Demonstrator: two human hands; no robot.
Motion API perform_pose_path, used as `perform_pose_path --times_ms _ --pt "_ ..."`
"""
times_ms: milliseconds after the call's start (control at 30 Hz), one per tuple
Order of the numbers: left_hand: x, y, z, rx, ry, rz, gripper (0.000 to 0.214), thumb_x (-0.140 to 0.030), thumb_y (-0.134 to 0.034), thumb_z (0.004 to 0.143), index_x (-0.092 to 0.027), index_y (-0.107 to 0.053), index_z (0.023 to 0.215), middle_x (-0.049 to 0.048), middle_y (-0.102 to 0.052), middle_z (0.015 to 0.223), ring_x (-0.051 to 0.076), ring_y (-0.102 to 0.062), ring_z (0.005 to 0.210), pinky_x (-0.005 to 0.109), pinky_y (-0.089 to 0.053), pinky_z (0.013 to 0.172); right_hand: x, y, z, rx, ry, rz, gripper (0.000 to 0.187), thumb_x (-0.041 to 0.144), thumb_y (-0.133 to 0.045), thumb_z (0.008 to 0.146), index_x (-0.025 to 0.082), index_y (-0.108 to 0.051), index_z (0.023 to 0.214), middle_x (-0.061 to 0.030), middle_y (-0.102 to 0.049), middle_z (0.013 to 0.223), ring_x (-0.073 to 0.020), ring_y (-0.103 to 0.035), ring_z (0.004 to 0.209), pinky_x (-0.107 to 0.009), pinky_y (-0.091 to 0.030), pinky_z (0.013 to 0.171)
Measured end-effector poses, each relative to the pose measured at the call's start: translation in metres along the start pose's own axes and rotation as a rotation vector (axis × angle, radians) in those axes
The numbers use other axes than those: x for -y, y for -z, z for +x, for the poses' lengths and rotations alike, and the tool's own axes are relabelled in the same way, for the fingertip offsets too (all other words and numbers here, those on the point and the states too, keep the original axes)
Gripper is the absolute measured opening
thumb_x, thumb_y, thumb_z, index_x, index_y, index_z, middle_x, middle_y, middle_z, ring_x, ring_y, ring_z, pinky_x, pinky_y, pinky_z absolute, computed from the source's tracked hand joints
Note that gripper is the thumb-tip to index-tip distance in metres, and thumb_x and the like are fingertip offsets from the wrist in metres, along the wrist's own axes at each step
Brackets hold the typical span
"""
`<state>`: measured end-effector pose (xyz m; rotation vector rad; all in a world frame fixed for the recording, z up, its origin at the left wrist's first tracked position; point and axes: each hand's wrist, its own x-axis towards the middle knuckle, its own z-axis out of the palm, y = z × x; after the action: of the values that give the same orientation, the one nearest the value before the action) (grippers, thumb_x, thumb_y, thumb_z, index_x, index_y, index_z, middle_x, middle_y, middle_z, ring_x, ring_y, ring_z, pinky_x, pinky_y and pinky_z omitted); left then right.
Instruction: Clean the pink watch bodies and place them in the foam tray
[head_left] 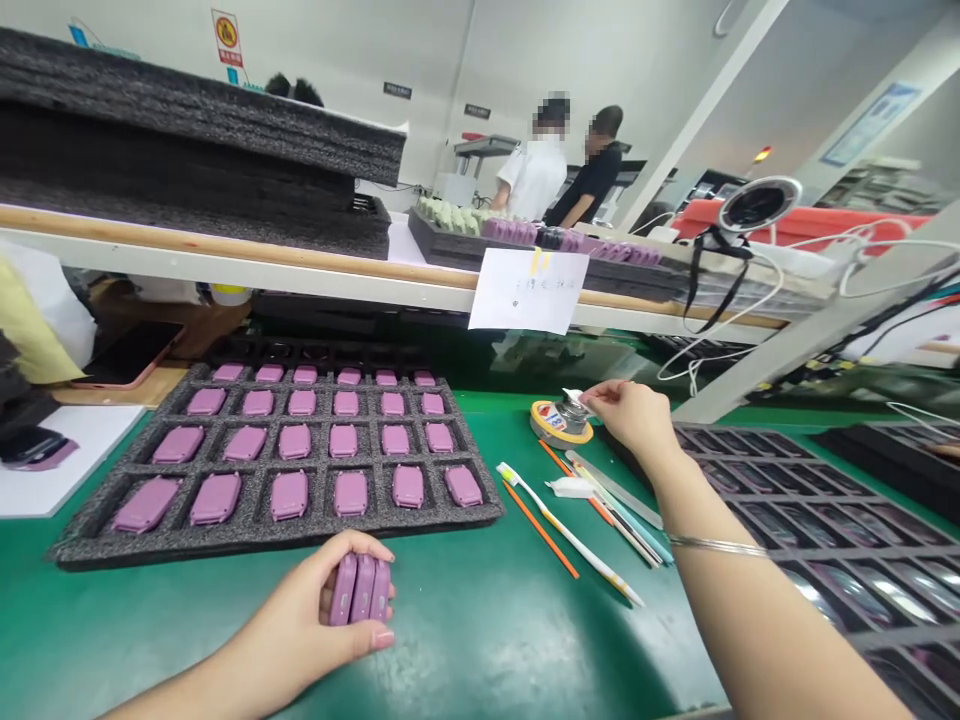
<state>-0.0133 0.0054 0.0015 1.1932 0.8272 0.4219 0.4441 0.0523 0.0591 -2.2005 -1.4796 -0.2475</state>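
My left hand point(330, 600) is closed around three purple watch cases point(361, 592), stacked side by side on edge above the green table. Just behind it, a black foam tray point(296, 535) carries rows of similar purple watch cases, one in each compartment. Farther back on the right, my right hand point(626, 410) pinches a small white piece point(573, 396), too small to make out clearly. It touches the top of a small metal container point(574, 412), which is beside or on a yellow-edged tape roll point(559, 432); I cannot tell which.
A toothbrush point(566, 530), orange sticks point(540, 528) and a white tube-like item point(570, 487) lie between the trays. At right, a second foam tray point(787, 510) holds dark glossy parts. A shelf point(300, 280) crosses above, bearing foam stacks and a webcam point(757, 205). Two people stand beyond.
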Motion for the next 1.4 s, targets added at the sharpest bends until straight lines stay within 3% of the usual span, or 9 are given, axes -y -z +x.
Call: perform_pose_path --times_ms 200,333,400,467,600,667,833,1067,1400 --pt "-0.004 -0.001 0.0 0.006 0.017 0.012 0.047 -0.024 -0.081 0.069 -0.025 -0.055 0.108 0.0012 -0.071 0.1 0.022 -0.069 0.096 0.038 -0.051 0.089 0.002 0.002 0.006 0.045 0.008 -0.018 0.025 0.035 -0.05 0.104 0.019 -0.068 0.106 -0.0039 -0.069 0.108 -0.0171 -0.069 0.093 -0.032 -0.058 0.08" --pt "-0.011 -0.004 -0.001 0.019 0.034 0.002 0.051 -0.022 -0.083 0.066 -0.023 -0.055 0.107 0.0017 -0.069 0.1 0.022 -0.069 0.094 0.039 -0.051 0.089 0.041 0.005 -0.002 0.018 0.065 0.059 0.018 0.033 -0.059 0.1 0.018 -0.068 0.102 -0.0039 -0.07 0.102 -0.0162 -0.068 0.088 -0.033 -0.058 0.077" --pt "-0.011 -0.004 -0.001 0.016 0.03 -0.005 0.053 -0.022 -0.085 0.063 -0.022 -0.055 0.107 0.0025 -0.069 0.1 0.023 -0.068 0.094 0.039 -0.051 0.088 0.078 0.003 -0.025 0.063 0.139 0.139 0.021 0.029 -0.055 0.101 0.021 -0.07 0.088 -0.0026 -0.071 0.09 -0.0141 -0.069 0.082 -0.029 -0.056 0.076" --pt "-0.01 -0.005 -0.001 0.007 0.021 -0.009 0.054 -0.023 -0.086 0.061 -0.022 -0.056 0.106 0.0029 -0.068 0.098 0.024 -0.067 0.094 0.039 -0.05 0.086 0.122 0.0 -0.062 0.166 0.262 0.264 0.009 0.025 -0.069 0.09 0.023 -0.072 0.082 -0.0019 -0.073 0.079 -0.0171 -0.07 0.072 -0.029 -0.056 0.069" --pt "-0.007 -0.005 0.001 -0.03 -0.017 0.004 0.052 -0.025 -0.088 0.06 -0.021 -0.054 0.099 -0.003 -0.062 0.085 0.017 -0.06 0.08 0.03 -0.045 0.075 0.192 -0.005 -0.144 0.47 0.726 0.7 0.01 0.02 -0.065 0.093 0.024 -0.072 0.086 -0.0003 -0.074 0.082 -0.0154 -0.069 0.073 -0.025 -0.056 0.067" --pt "-0.008 -0.005 0.001 -0.034 -0.04 0.028 0.051 -0.027 -0.088 0.06 -0.02 -0.052 0.096 -0.0057 -0.057 0.08 0.013 -0.052 0.075 0.026 -0.041 0.07 0.208 -0.008 -0.168 0.406 0.853 0.73 0.013 0.015 -0.06 0.094 0.022 -0.07 0.089 -0.0031 -0.07 0.082 -0.0179 -0.065 0.076 -0.029 -0.055 0.067" --pt "-0.011 -0.005 0.003 -0.055 -0.049 0.142 0.044 -0.03 -0.083 0.068 -0.019 -0.056 0.101 -0.0032 -0.059 0.088 0.015 -0.051 0.081 0.026 -0.04 0.073 0.209 -0.02 -0.177 0.24 0.845 0.654 0.015 0.017 -0.057 0.098 0.017 -0.068 0.088 -0.0066 -0.069 0.084 -0.0204 -0.056 0.078 -0.034 -0.05 0.07" --pt "-0.009 -0.001 0.007 -0.016 -0.055 0.234 0.037 -0.037 -0.075 0.077 -0.022 -0.055 0.103 -0.002 -0.06 0.093 0.018 -0.054 0.086 0.027 -0.042 0.077 0.208 -0.025 -0.179 0.209 0.848 0.588 0.018 0.023 -0.056 0.1 0.018 -0.069 0.088 -0.0042 -0.069 0.084 -0.0188 -0.056 0.081 -0.033 -0.047 0.074" --pt "-0.01 -0.008 0.004 -0.081 -0.051 0.207 0.043 -0.032 -0.08 0.07 -0.02 -0.054 0.102 -0.0025 -0.059 0.09 0.016 -0.05 0.082 0.027 -0.04 0.075 0.204 -0.023 -0.18 0.198 0.841 0.61 0.015 0.017 -0.056 0.099 0.017 -0.067 0.089 -0.0047 -0.069 0.084 -0.0195 -0.054 0.078 -0.034 -0.042 0.072"
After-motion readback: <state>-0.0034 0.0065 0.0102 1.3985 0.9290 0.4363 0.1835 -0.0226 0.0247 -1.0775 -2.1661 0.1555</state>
